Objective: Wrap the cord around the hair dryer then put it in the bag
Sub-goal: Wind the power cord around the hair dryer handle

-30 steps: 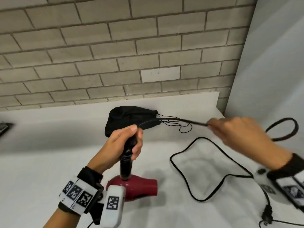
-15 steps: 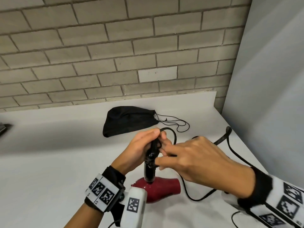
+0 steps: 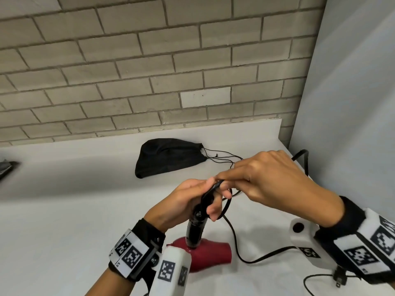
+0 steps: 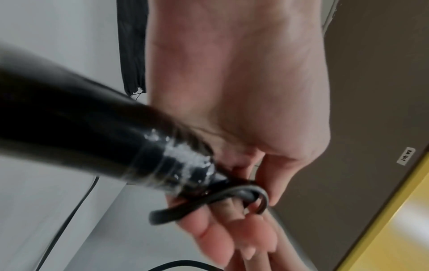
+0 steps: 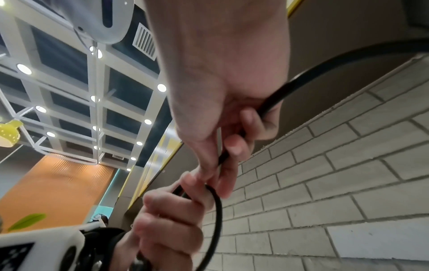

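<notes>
Standing nose-down on the white surface [image 3: 64,231], the red hair dryer [image 3: 210,256] looked rigid and top-heavy, best held by its black handle [image 3: 195,229], where the left hand [image 3: 181,201] gripped. The right hand [image 3: 271,182] pinched the flat cord [image 3: 235,238], limp yet springy (likely to uncoil). Fingers hid any finished turns; the black drawstring bag [image 3: 168,157] lay behind, its mouth cinched.

The bag [image 3: 168,158] lies toward the counter's [image 3: 64,210] back edge. The hair dryer [image 3: 210,254] stands near the front edge, its cord [image 3: 256,258] trailing toward the right edge, plug [image 3: 339,278] near the front right corner
</notes>
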Demonstrator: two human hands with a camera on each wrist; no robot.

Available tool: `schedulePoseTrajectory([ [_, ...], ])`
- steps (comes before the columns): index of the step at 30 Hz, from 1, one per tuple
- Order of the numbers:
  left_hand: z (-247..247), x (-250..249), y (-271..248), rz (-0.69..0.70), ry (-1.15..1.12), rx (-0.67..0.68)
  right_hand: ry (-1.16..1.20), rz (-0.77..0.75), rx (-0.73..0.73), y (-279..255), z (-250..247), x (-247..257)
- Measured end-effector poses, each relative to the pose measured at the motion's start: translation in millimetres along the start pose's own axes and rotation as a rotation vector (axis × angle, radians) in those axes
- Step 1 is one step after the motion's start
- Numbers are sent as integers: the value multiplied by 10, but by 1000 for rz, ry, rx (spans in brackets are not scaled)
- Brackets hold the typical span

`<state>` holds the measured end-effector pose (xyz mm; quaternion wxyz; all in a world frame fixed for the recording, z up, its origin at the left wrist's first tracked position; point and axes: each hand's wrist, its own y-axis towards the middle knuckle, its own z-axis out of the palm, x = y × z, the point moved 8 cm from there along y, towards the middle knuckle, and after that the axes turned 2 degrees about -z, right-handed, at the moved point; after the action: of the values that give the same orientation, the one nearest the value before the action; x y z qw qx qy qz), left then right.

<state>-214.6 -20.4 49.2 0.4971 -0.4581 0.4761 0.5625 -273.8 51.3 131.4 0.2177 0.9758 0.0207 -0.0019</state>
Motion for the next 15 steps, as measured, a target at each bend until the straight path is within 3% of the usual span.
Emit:
schedulePoseTrajectory([
  [7, 8, -58, -27, -42, -18, 159, 116, -55, 203, 6, -22, 136],
  [11, 53, -186, -6, 78, -121, 187, 270, 99, 117, 79, -105, -81],
  [15, 47, -173, 35, 90, -186, 128, 261, 163, 58, 88, -127, -229],
])
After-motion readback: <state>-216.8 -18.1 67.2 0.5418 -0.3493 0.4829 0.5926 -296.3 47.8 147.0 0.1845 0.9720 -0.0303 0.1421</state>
